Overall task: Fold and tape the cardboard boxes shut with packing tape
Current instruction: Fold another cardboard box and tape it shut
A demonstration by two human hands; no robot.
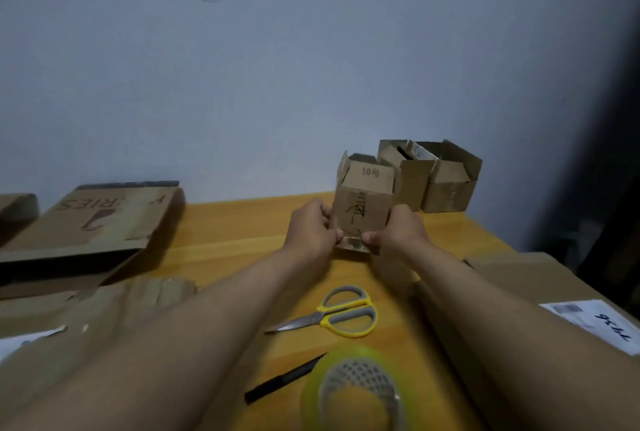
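I hold the small cardboard box (362, 209) between both hands, out at arm's length over the far part of the counter (242, 233). My left hand (311, 226) grips its left edge, fingers curled round the side and thumb pressed on the near face. My right hand (394, 228) grips the right edge the same way, thumb near the lower corner. The box stands with its long axis vertical; the far-end flaps are up and open, and the near lower edge shows a shiny strip, probably tape, though blur prevents confirmation.

Governing relation: the box sits centred between the two hands, equally close to each, while the packing tape roll (356, 392) lies well behind them, close to my body. The yellow-handled scissors (332, 314) lie between roll and box, and a black pen (284, 378) lies left of the roll.

Judgement: one hand must release and reach back for the roll; the right is slightly better aligned. Two more open boxes (433, 178) wait by the wall.
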